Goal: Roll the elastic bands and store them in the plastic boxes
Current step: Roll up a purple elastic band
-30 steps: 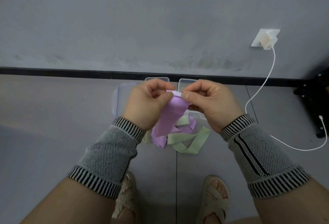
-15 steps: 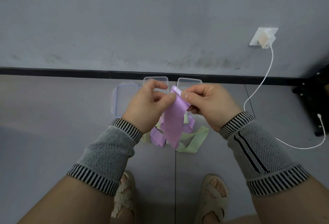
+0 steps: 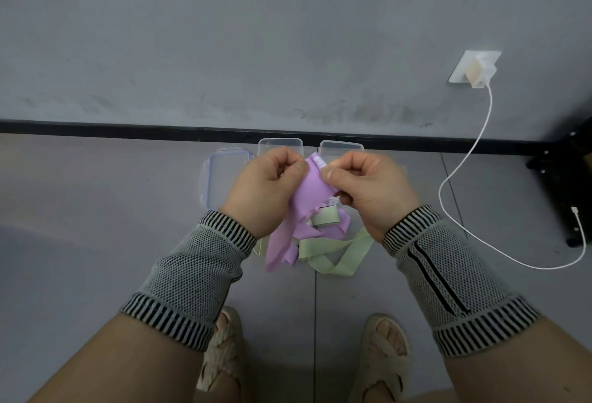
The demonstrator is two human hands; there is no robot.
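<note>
Hands (image 3: 266,191) hide clear boxes (image 3: 280,145); green bands (image 3: 336,250) below, possibly tangled.

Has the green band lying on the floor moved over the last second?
No. The green band keeps the same loop across the floor seam, mostly to its right, as before.

light: dim, even | shadows: soft | focus: slightly soft | edges: wide-angle bowing

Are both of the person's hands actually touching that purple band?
Touching. The head view shows the left hand and right hand each pinching the top edge of the purple band between thumb and fingers, with no gap.
</note>
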